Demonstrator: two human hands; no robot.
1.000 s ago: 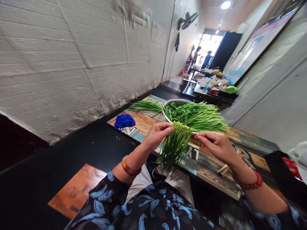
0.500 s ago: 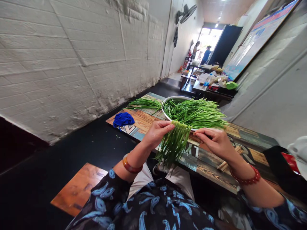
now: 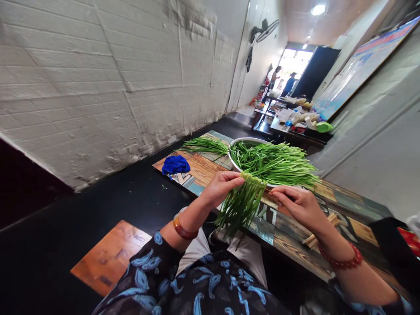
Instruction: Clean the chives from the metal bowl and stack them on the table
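My left hand (image 3: 225, 186) pinches the top of a row of green chives (image 3: 241, 203) that hang down over the table's front edge. At the right end of the row, my right hand (image 3: 295, 201) is closed on a thin stick (image 3: 269, 190), only a short piece of which shows. Behind my hands a white bowl (image 3: 230, 161) is heaped with long green chives (image 3: 275, 164). A smaller bunch of chives (image 3: 206, 145) lies to the left of the bowl. Several wooden sticks (image 3: 323, 229) rest beside my right wrist.
A blue cloth (image 3: 176, 165) lies at the left end of the patterned wooden table (image 3: 200, 170). An orange-brown stool top (image 3: 110, 258) is at the lower left. Farther back are a cluttered table (image 3: 285, 127) and two people near the doorway.
The whole view has shifted, so the scene sits slightly lower and farther right. Both hands keep their holds, and the hanging chives look much the same.
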